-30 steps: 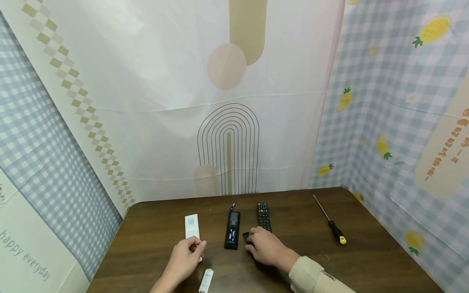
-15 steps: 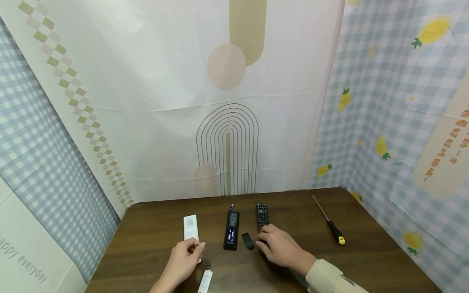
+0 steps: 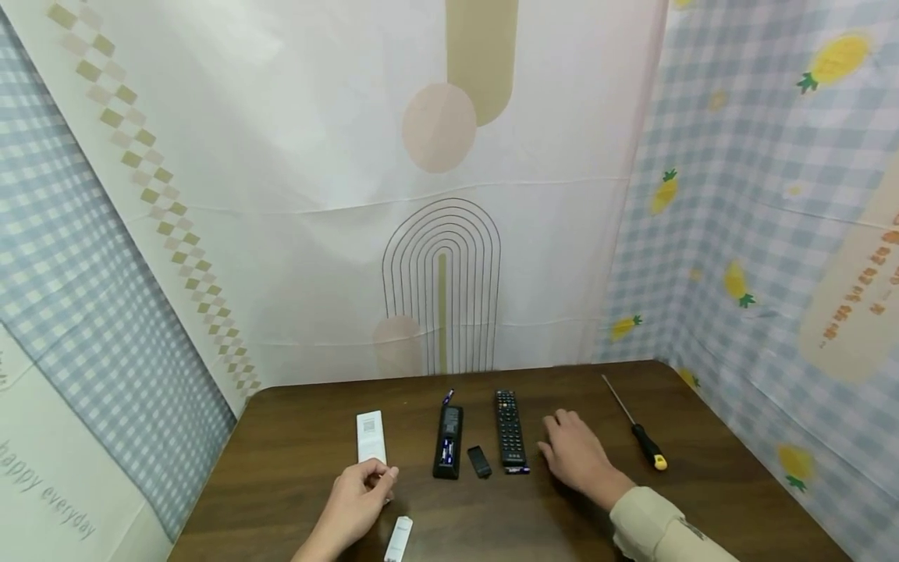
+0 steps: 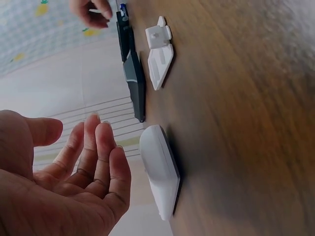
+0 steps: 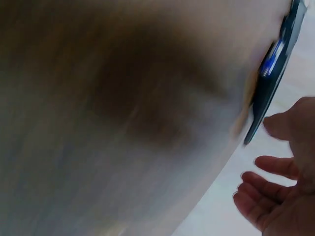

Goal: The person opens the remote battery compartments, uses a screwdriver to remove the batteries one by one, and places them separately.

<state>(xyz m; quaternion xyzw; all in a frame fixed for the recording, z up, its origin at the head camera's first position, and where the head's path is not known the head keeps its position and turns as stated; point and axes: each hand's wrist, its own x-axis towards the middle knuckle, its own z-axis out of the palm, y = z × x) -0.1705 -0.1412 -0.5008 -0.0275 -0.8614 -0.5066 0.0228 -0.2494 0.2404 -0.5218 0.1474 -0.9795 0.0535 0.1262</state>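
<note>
My left hand (image 3: 354,499) hovers over the lower end of a white remote control (image 3: 371,437). The left wrist view shows its fingers loosely bent, with nothing between them and a gap to the remote (image 4: 160,172). My right hand (image 3: 576,453) is at the right of a black remote control (image 3: 509,428), fingers relaxed and holding nothing. A battery (image 3: 517,470) lies across that remote's near end. A second black remote (image 3: 448,421) lies back up, its compartment uncovered and batteries (image 3: 447,451) inside. Between the two black remotes is a small black battery cover (image 3: 480,461).
A white battery cover (image 3: 398,538) lies at the table's front. Another battery (image 3: 448,396) touches or nearly touches the far end of the uncovered remote. On the right of the brown table (image 3: 302,414) is a screwdriver (image 3: 646,446). Patterned cloth (image 3: 316,273) hangs behind.
My right hand has left the black battery cover and moved right, past the black remote, uncovering that remote's near end and the battery there. My left hand has barely moved.
</note>
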